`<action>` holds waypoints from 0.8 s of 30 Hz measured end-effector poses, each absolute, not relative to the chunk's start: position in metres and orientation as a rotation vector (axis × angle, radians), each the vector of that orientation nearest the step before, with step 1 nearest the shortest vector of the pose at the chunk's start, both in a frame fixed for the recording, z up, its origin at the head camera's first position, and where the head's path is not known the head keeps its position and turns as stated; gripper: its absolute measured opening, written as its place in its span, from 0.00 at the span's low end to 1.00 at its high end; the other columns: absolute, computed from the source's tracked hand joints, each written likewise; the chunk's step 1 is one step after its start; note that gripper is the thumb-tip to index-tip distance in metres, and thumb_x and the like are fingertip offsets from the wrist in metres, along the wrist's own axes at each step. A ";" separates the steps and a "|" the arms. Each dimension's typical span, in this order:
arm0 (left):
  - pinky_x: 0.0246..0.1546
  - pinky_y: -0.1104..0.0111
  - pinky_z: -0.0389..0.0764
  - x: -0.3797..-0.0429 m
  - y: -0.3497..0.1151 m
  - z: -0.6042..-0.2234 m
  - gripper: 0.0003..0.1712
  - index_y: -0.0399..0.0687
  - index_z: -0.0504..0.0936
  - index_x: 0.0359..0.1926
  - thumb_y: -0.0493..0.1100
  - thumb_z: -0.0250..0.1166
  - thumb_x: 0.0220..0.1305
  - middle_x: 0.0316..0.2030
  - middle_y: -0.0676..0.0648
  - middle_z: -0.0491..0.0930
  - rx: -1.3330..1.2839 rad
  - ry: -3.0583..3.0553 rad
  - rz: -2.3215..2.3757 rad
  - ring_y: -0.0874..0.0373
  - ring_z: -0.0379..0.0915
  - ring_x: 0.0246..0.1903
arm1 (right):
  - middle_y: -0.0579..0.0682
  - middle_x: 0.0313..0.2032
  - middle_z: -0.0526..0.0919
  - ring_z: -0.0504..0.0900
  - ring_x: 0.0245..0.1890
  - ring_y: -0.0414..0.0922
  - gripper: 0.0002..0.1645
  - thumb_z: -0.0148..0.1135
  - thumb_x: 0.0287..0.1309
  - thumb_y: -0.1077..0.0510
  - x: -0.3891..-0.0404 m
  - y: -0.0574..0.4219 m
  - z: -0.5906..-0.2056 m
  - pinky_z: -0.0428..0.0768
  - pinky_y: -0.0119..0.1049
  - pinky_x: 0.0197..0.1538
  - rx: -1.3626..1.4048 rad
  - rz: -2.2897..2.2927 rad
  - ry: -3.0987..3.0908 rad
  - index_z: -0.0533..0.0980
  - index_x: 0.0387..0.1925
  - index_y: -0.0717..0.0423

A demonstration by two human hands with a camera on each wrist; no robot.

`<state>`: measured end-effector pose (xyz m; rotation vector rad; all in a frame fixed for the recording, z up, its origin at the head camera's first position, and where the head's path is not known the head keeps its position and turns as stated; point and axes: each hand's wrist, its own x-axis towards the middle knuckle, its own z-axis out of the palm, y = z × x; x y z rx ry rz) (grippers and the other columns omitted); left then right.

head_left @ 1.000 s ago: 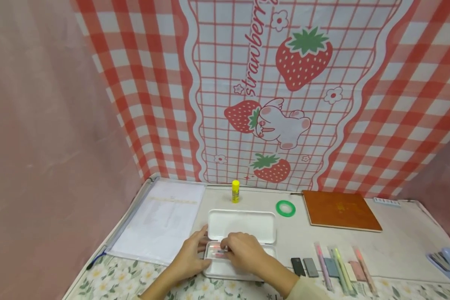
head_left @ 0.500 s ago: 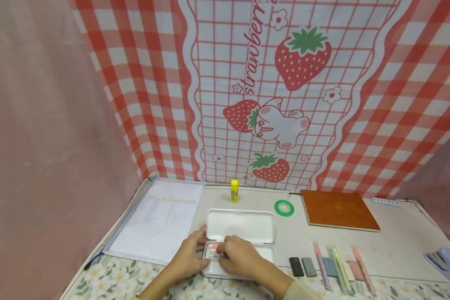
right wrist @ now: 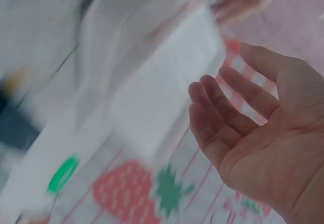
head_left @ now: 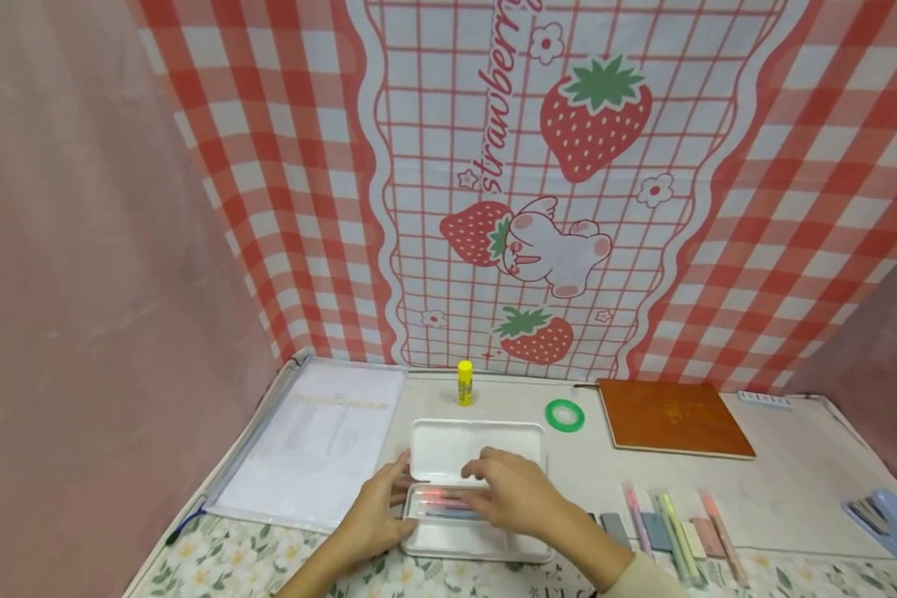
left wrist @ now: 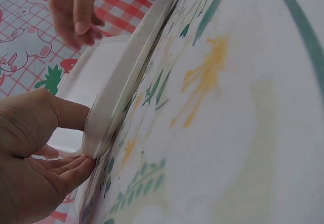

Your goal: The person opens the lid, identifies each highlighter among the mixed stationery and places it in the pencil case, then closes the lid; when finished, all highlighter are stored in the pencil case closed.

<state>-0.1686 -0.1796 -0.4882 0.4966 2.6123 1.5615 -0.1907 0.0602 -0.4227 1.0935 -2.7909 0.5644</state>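
Case (head_left: pixel 458 538) lay open on flowered counter (head_left: pixel 254 550) before strawberry-print cloth (head_left: pixel 568 249); left hand (head_left: pixel 376 511) gripped its end, right hand (head_left: pixel 518 498) was released.

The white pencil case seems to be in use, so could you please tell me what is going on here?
A person's left hand holds the left end of the open white pencil case, while the right hand is over it, fingers relaxed and empty. Slim pens lie in its rear compartment, and brightly coloured pens lie on the table, to the right.

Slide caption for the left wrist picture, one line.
Left hand grips one end of an open white case, with the empty right hand close by.
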 end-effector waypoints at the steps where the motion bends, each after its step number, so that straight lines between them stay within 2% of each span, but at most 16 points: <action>1: 0.53 0.65 0.81 -0.169 -0.180 -0.488 0.55 0.27 0.47 0.70 0.25 0.67 0.42 0.56 0.32 0.66 0.496 2.612 1.562 0.39 0.74 0.52 | 0.43 0.31 0.80 0.76 0.29 0.35 0.15 0.68 0.49 0.50 -0.192 0.070 -0.420 0.76 0.25 0.26 1.062 0.559 -2.782 0.82 0.40 0.51; 8: 0.53 0.65 0.81 -0.169 -0.179 -0.487 0.54 0.27 0.48 0.69 0.25 0.67 0.41 0.56 0.32 0.67 0.491 2.626 1.554 0.40 0.74 0.51 | 0.41 0.30 0.79 0.76 0.28 0.37 0.18 0.73 0.44 0.50 -0.194 0.145 -0.410 0.75 0.27 0.24 0.674 0.423 -2.901 0.82 0.39 0.48; 15: 0.53 0.65 0.81 -0.170 -0.179 -0.487 0.54 0.26 0.48 0.69 0.25 0.67 0.41 0.55 0.32 0.67 0.499 2.628 1.549 0.39 0.74 0.51 | 0.46 0.31 0.81 0.76 0.25 0.40 0.20 0.72 0.43 0.50 -0.196 0.215 -0.420 0.76 0.32 0.21 0.370 0.365 -3.042 0.82 0.40 0.54; 20: 0.54 0.66 0.80 -0.169 -0.179 -0.488 0.54 0.27 0.48 0.69 0.24 0.67 0.42 0.56 0.32 0.66 0.485 2.618 1.555 0.40 0.73 0.52 | 0.46 0.24 0.80 0.73 0.21 0.42 0.20 0.71 0.45 0.49 -0.201 0.234 -0.428 0.78 0.38 0.22 0.188 0.313 -3.173 0.82 0.35 0.61; 24: 0.53 0.66 0.81 -0.167 -0.178 -0.488 0.55 0.28 0.48 0.69 0.25 0.67 0.41 0.56 0.32 0.66 0.471 2.621 1.557 0.40 0.74 0.51 | 0.47 0.21 0.78 0.71 0.20 0.43 0.18 0.69 0.48 0.49 -0.203 0.236 -0.437 0.77 0.39 0.22 0.108 0.327 -3.239 0.81 0.31 0.61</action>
